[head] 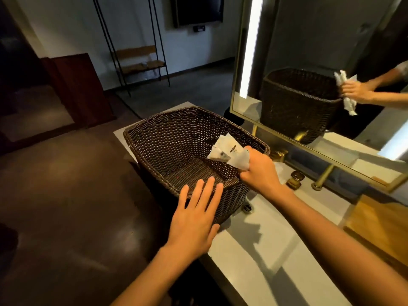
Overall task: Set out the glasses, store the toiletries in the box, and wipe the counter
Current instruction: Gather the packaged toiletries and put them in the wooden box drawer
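left hand point(194, 219) flat, fingers spread, on wicker basket point(176, 146) rim at 6 o'clock | right hand point(258, 171) clenched on white sachets point(227, 151) at 3 o'clock

- left hand point(194, 219): bare, no rings, no watch
- right hand point(260, 171): bare, no rings or bands
- both forearms bare, no sleeves in direct view
- nails short, unpainted
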Motion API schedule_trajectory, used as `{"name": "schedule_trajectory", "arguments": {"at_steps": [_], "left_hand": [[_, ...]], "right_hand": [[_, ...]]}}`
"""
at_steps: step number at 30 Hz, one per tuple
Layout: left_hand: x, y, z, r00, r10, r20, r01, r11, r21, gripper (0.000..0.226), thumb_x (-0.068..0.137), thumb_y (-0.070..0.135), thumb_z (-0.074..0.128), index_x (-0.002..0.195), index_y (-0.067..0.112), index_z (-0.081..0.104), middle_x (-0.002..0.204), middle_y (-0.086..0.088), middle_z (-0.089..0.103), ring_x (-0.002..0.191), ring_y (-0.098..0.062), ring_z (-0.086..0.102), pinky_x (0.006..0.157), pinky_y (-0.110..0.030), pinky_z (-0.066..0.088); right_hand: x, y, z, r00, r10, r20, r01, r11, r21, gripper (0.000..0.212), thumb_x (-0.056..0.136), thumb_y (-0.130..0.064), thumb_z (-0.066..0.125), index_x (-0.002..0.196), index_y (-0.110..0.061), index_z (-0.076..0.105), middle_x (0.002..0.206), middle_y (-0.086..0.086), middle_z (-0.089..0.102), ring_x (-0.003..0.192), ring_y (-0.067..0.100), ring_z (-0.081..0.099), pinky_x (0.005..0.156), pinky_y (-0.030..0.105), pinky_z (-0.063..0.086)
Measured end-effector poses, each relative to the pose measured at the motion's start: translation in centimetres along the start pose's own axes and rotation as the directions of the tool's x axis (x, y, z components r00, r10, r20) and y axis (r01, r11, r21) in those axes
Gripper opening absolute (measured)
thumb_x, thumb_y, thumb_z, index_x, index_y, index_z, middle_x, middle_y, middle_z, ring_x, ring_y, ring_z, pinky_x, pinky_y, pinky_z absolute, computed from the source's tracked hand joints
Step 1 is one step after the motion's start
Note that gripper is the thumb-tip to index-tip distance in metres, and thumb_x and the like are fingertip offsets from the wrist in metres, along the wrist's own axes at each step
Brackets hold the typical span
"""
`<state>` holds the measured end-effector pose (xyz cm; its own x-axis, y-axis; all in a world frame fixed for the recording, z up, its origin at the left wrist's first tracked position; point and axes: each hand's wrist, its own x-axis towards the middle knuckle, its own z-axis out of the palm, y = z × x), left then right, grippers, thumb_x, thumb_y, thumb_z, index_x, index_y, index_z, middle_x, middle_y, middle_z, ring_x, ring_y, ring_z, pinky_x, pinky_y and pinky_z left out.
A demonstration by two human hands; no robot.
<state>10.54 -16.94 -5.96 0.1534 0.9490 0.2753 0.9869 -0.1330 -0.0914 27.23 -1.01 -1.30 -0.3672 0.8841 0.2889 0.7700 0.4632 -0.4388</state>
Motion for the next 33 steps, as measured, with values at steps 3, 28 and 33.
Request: {"name": "schedule_trajectory", "arguments": {"at_steps": [3,28,33], "left_hand": [[-0.3,-0.4,0.6,1.000,0.003,0.004,-0.003,1.000,-0.005,0.104,0.079,0.052,0.067,0.160,0.015,0.014,0.167,-0.013,0.016,0.151,-0.035,0.026,0.120,-0.057,0.017],[5.4,19.9,-0.3,0.803,0.421,0.421,0.123,0.575,-0.809,0.041,0.092,0.047,0.064,0.128,0.028,0.063,0.122,0.006,0.071,0.107,-0.010,0.067,0.097,-0.037,0.057],[8.6,29.2,3.9,0.741,0.400,0.539,0.301,0.519,-0.800,0.032,0.094,0.041,0.063,0.121,0.024,0.068,0.117,0.003,0.071,0.101,-0.010,0.068,0.090,-0.029,0.056]], "right_hand": [[-2.5,-0.5,-0.2,0.996,0.009,-0.089,-0.002,0.997,0.080,0.032,0.075,-0.007,0.074,0.105,-0.007,0.063,0.101,0.012,0.066,0.094,0.029,0.062,0.079,0.036,0.049],[-25.6,22.4,-14.5,0.612,0.790,0.037,-0.777,0.609,-0.159,0.046,0.086,-0.018,0.074,0.129,-0.020,0.059,0.119,0.007,0.068,0.102,0.026,0.065,0.085,0.041,0.059],[-24.6,29.3,-15.3,0.621,0.783,0.023,-0.768,0.614,-0.181,0.056,0.087,-0.018,0.070,0.139,-0.027,0.052,0.128,0.007,0.063,0.112,0.029,0.061,0.092,0.045,0.056]]}}
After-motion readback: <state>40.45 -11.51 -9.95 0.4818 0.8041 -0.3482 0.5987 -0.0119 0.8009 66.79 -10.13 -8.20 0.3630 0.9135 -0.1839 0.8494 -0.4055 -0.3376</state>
